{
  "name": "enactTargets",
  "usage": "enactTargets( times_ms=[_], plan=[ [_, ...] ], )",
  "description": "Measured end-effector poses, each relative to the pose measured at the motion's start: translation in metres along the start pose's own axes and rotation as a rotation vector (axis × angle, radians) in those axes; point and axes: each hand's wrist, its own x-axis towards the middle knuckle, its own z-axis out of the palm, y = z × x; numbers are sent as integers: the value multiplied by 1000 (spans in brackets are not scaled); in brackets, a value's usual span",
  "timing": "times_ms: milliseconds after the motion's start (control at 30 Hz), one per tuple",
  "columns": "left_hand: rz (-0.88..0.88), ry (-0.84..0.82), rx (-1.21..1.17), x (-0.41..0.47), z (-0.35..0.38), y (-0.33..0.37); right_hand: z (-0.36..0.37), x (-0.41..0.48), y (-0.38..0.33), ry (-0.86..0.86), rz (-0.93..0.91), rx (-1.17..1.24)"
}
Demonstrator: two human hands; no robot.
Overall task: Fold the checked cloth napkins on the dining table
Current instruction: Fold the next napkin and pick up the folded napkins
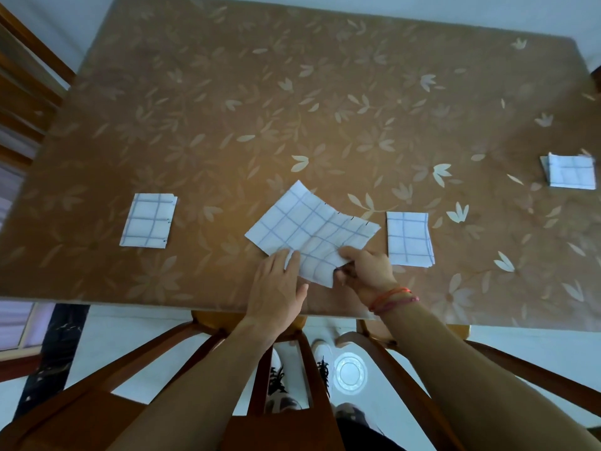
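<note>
the rumpled checked napkin (309, 226) lies at the dining table's (227, 92) near edge. the right hand (367, 270) pinches its near corner with curled fingers; the left hand (276, 284) rests straight fingers on its near-left edge. around it lie the left folded napkin (148, 221), the right folded napkin (409, 239) and the far-right folded napkin (570, 172).

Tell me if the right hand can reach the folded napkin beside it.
Probably yes: the folded napkin lies beside the right hand, nothing between, but that hand pinches the open napkin and must release it.

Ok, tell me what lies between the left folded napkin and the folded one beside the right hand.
Head view: the open napkin, with the left hand resting on it and the right hand pinching its near edge; otherwise bare table.
</note>
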Motion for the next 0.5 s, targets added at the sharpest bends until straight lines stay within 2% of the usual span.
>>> enactTargets(
  times_ms=[100,233,400,467,500],
  plan=[
    [-66,-29,-85,3,6,-3,0,-12,6,-67,65,92],
    [-56,-9,-132,2,8,-11,-2,-14,11,-194,109,99],
    [6,25,-152,0,6,-22,-21,-8,9,-509,-13,-97],
    [17,20,-146,-3,5,-28,-27,-2,8,-476,-165,-232],
    [35,11,-138,-4,5,-31,-36,7,18,-364,-231,-336]
  ],
)
